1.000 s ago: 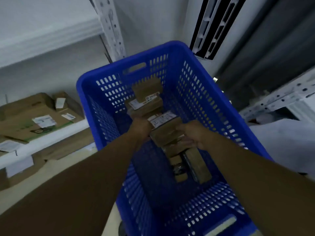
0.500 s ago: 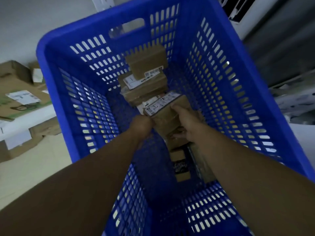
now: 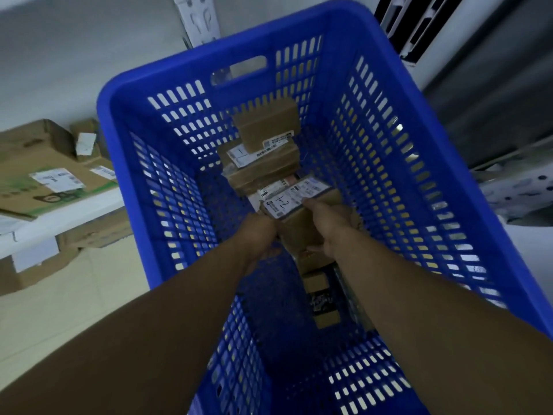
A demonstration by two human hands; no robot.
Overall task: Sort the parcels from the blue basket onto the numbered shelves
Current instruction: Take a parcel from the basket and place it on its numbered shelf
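Deep in the blue basket [image 3: 113, 121], above small parcels [image 3: 317, 283] lying on its floor, a person's left hand [image 3: 258, 235] and right hand [image 3: 329, 226] are gripping a brown parcel [image 3: 299, 235] from either side. The left fingers are curling round its left edge, and the right thumb is pressing on top beside the label [image 3: 284, 203]. Over the past second the parcel has been tipping up off the pile at the basket's middle, turning its handwritten "1-2" towards the camera; that is probably giving the shelf number, so a lift out is looking close. Its long axis is running along the basket's length, labelled end raised and pointing at the far wall. Beyond, stacked parcels [image 3: 266, 127] are leaning against that wall; outside the basket's left side, cardboard boxes [image 3: 45, 172] are sitting on a white shelf [image 3: 89, 208]
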